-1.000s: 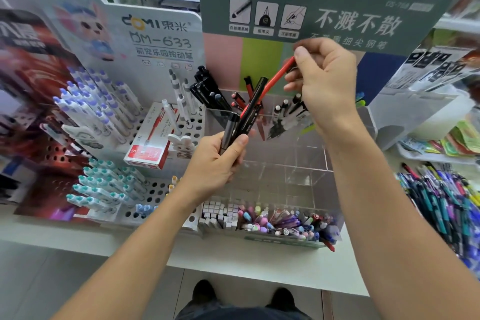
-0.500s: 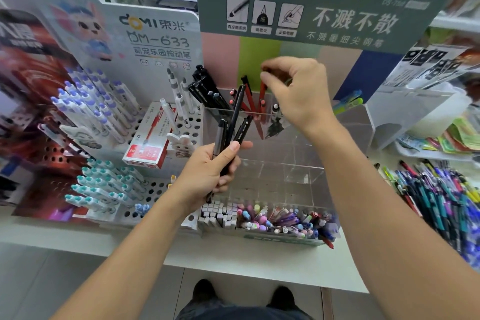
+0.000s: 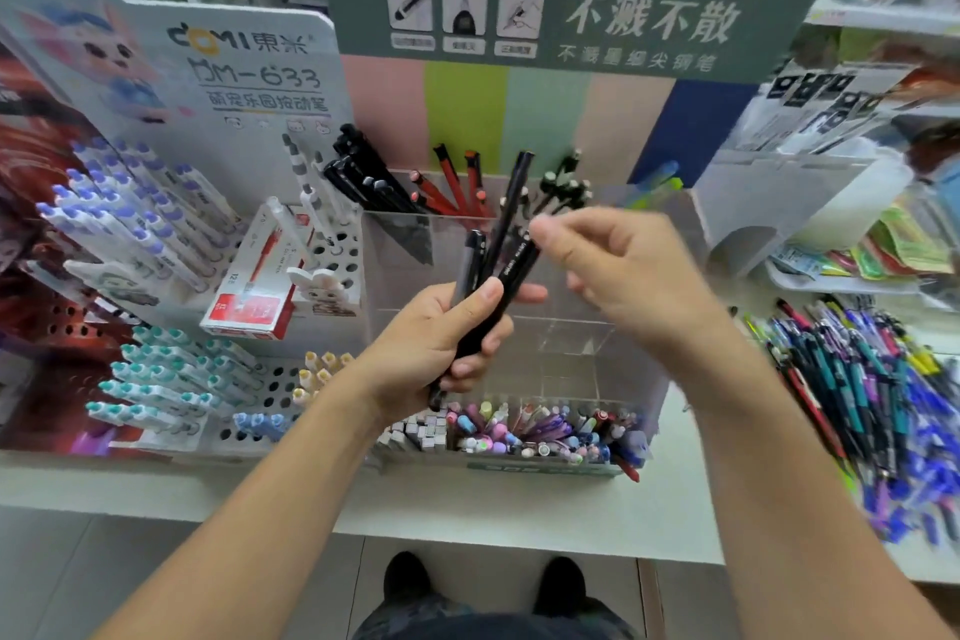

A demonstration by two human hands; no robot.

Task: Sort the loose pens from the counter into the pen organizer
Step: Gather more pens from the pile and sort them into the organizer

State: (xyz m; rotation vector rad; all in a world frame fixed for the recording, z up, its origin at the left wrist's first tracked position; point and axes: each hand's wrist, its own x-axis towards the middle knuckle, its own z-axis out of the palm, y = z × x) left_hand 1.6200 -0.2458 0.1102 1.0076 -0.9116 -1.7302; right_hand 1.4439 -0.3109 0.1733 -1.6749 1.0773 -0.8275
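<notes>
**Black pens in hand, next one to be drawn out**

Black pens (image 3: 491, 276), three as far as the blur allows, stand fanned in the left hand (image 3: 441, 343), whose fingers and thumb are curled tight round their lower barrels. The right hand (image 3: 618, 270) is beside their upper ends with fingers loosely bent and holding nothing; its fingertips (image 3: 540, 230) sit close to one barrel, though contact cannot be made out.

Behind the hands stands the clear acrylic pen organizer (image 3: 571, 343). Its back row holds black pens (image 3: 363, 172) at left, red pens (image 3: 452, 185) in the middle and dark, light-tipped ones (image 3: 563, 187) further right.

The step appears to be picking one pen from the bundle. To do it well, pinch a single barrel near its top, ease the left grip just enough to free that pen alone, lift along its length, then drop it tip-down among matching black ones.
</notes>
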